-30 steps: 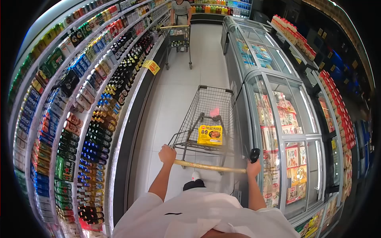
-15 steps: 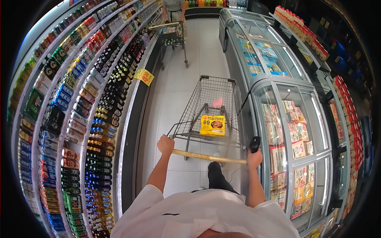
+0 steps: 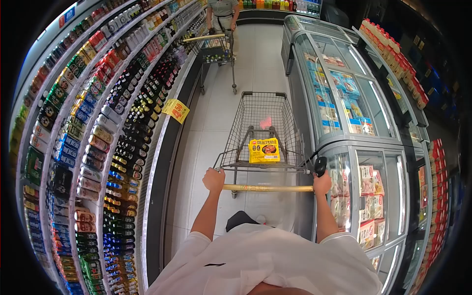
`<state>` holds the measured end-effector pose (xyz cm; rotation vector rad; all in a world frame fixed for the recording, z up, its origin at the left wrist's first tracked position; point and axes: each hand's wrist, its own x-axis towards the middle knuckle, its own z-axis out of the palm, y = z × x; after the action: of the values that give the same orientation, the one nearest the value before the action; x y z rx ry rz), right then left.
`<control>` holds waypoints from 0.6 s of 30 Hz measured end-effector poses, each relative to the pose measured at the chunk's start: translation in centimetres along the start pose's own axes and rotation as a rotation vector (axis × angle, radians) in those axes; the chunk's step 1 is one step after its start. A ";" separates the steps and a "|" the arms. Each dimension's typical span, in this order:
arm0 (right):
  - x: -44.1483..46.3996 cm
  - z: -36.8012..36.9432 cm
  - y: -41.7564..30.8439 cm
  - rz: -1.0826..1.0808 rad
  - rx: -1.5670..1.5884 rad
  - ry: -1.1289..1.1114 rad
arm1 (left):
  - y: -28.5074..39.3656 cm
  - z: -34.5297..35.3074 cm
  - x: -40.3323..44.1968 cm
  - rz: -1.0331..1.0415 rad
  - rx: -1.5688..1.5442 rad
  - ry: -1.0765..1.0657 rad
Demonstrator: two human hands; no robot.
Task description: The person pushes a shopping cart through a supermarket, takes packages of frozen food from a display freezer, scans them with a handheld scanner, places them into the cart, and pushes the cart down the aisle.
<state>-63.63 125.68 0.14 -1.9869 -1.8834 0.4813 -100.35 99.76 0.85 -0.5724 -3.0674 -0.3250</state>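
Observation:
A wire shopping cart [image 3: 260, 110] stands in front of me, with a yellow handlebar [image 3: 268, 188] across its near side. My left hand [image 3: 214, 180] is closed round the left end of the cart's frame and handle. My right hand [image 3: 322, 183] grips the right end, just below a black rounded device [image 3: 320, 166]. A yellow food package [image 3: 264, 150] with a picture of food lies in the near part of the basket. Beyond it shows a small pink item [image 3: 265, 122].
Shelves of cans and bottles [image 3: 93, 167] line the left, with a yellow price sign [image 3: 175, 110]. Glass-topped freezers [image 3: 364, 147] run along the right. Ahead on the left, a person [image 3: 222, 14] stands behind another cart [image 3: 214, 49]. Pale floor tiles [image 3: 260, 59] lie between.
The freezers and shelves have slid nearer past me, and the price sign sits lower and further left. My cart points straighter ahead. Both hands keep their hold on it.

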 end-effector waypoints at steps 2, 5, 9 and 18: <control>3.7 1.3 -2.6 -0.039 -0.023 0.031 | 2.2 1.5 4.1 0.003 -0.011 0.020; 8.5 3.1 -7.0 -0.096 -0.028 0.070 | 5.4 3.1 10.2 0.007 0.007 0.031; 15.5 7.1 -12.7 -0.075 -0.065 0.060 | 9.4 5.3 19.6 0.061 0.068 0.003; 29.4 14.2 -24.0 -0.051 -0.061 0.121 | 20.5 8.2 39.4 0.089 0.052 -0.045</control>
<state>-89.93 156.55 -0.77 -1.9542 -1.8890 0.2859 -129.57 134.16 -1.38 -0.7209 -3.0705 -0.2333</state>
